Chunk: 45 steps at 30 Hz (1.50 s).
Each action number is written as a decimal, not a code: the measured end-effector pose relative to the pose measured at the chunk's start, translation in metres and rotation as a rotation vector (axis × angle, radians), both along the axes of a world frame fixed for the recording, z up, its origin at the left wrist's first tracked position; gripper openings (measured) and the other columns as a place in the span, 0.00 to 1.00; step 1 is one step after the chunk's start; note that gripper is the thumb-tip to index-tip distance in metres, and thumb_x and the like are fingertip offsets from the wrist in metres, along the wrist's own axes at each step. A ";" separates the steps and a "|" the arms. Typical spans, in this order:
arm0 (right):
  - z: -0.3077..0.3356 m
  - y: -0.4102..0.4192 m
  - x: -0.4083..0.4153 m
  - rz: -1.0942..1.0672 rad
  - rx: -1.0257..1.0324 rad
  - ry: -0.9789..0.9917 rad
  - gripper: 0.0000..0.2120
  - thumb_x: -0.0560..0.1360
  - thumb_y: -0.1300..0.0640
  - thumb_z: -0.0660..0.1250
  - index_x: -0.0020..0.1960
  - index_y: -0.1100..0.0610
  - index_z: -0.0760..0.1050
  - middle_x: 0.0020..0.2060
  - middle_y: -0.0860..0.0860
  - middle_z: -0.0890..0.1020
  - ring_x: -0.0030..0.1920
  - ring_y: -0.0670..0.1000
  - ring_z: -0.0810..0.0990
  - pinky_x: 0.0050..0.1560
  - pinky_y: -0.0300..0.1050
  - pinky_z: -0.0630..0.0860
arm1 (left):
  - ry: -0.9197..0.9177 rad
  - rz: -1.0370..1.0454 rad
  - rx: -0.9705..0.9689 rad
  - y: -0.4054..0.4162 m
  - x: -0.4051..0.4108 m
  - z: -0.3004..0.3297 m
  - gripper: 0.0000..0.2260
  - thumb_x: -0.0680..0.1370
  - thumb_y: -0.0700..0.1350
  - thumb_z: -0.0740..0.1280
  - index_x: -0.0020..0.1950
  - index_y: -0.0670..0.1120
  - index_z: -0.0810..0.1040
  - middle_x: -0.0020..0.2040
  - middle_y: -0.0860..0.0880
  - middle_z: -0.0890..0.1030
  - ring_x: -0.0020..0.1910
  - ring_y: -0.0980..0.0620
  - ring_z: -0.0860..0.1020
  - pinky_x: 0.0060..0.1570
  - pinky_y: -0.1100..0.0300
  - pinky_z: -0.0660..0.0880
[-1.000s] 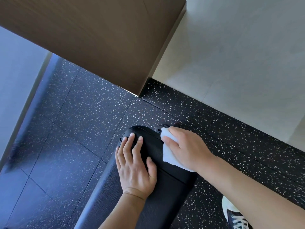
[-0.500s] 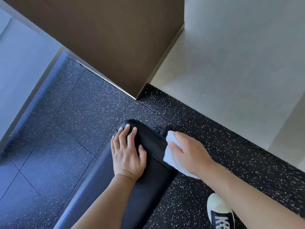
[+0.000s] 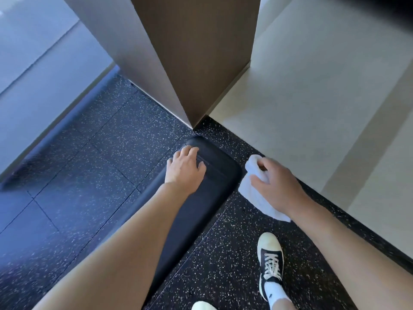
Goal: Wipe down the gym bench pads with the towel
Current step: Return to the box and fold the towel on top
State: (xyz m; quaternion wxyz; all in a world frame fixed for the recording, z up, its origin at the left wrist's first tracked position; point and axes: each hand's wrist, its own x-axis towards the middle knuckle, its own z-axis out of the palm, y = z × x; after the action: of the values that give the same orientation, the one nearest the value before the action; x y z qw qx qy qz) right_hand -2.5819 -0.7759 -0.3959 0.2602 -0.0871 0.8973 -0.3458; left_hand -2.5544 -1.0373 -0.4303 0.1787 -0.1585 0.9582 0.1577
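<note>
Holding white towel (image 3: 257,193) beside black bench pad (image 3: 214,182), no readable writing

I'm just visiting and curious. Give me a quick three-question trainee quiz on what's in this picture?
1. True or false: the towel is pressed flat on the bench pad.
2. Which hand rests on the pad? A) left hand B) right hand C) both
3. Fill in: the sneaker stands on the ____ speckled floor.

Key: 1 false, the right hand's fingers grip it beside the pad, over the floor. 2 A. 3 black.
</note>
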 end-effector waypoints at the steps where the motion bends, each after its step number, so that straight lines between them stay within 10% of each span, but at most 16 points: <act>1: 0.022 -0.004 0.008 -0.011 -0.003 0.023 0.08 0.80 0.51 0.66 0.58 0.50 0.74 0.52 0.43 0.79 0.52 0.48 0.77 0.46 0.42 0.70 | 0.040 0.016 0.013 -0.006 0.014 0.026 0.24 0.84 0.53 0.60 0.80 0.49 0.68 0.79 0.50 0.68 0.76 0.42 0.67 0.75 0.42 0.64; 22: 0.446 -0.121 0.164 0.107 -0.250 0.460 0.05 0.79 0.49 0.68 0.53 0.48 0.77 0.47 0.45 0.79 0.48 0.48 0.77 0.49 0.48 0.75 | 0.537 0.285 0.051 -0.107 0.298 0.476 0.32 0.77 0.67 0.56 0.78 0.55 0.70 0.78 0.53 0.69 0.77 0.46 0.65 0.78 0.46 0.64; 34: 0.516 -0.238 0.163 0.486 -0.384 0.542 0.04 0.79 0.51 0.72 0.47 0.48 0.77 0.38 0.46 0.71 0.39 0.50 0.72 0.41 0.40 0.64 | 0.627 0.672 -0.041 -0.141 0.378 0.538 0.27 0.81 0.59 0.69 0.79 0.57 0.70 0.79 0.53 0.68 0.78 0.49 0.62 0.79 0.44 0.61; 45: 0.537 -0.360 0.173 0.915 -0.489 0.479 0.13 0.81 0.49 0.71 0.62 0.54 0.82 0.44 0.47 0.77 0.43 0.48 0.75 0.43 0.30 0.66 | 0.618 1.079 -0.210 -0.143 0.434 0.557 0.27 0.81 0.61 0.68 0.79 0.55 0.71 0.80 0.50 0.68 0.80 0.49 0.61 0.79 0.41 0.60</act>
State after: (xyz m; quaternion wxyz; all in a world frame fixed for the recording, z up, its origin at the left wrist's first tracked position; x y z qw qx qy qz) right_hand -2.4092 -1.1360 0.1412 0.1451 -0.6002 0.6961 -0.3663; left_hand -2.1203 -1.1804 0.1266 -0.2275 -0.5833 0.7612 0.1690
